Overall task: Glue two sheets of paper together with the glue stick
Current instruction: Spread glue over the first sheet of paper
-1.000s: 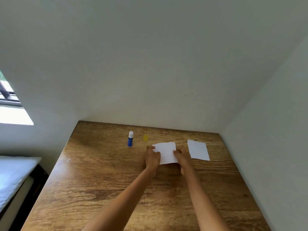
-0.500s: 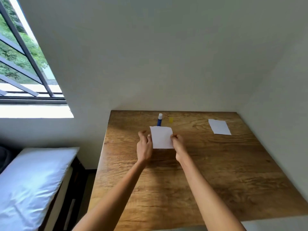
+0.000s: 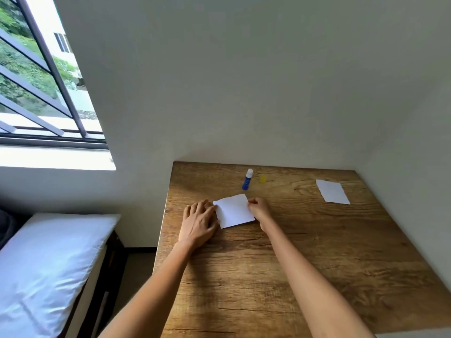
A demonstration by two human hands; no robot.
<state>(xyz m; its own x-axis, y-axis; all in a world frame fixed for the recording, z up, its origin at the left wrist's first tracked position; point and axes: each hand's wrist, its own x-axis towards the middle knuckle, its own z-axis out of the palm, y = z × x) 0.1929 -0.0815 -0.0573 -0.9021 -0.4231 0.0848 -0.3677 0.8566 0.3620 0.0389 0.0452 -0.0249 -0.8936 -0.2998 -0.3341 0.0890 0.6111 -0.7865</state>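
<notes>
Two white rectangular paper sheets lie flat on the wood-grain surface (image 3: 317, 264): the near sheet (image 3: 233, 211) sits between the two hands, and the far sheet (image 3: 332, 191) lies well apart toward the right rear corner. The left hand (image 3: 199, 223) rests flat with straight fingers at the near sheet's left edge, while the right hand (image 3: 259, 209) pinches its right edge with curled fingers. One blue cylindrical glue stick (image 3: 247, 179) stands uncapped behind the near sheet, with one yellow cap (image 3: 262, 178) just beside it.
</notes>
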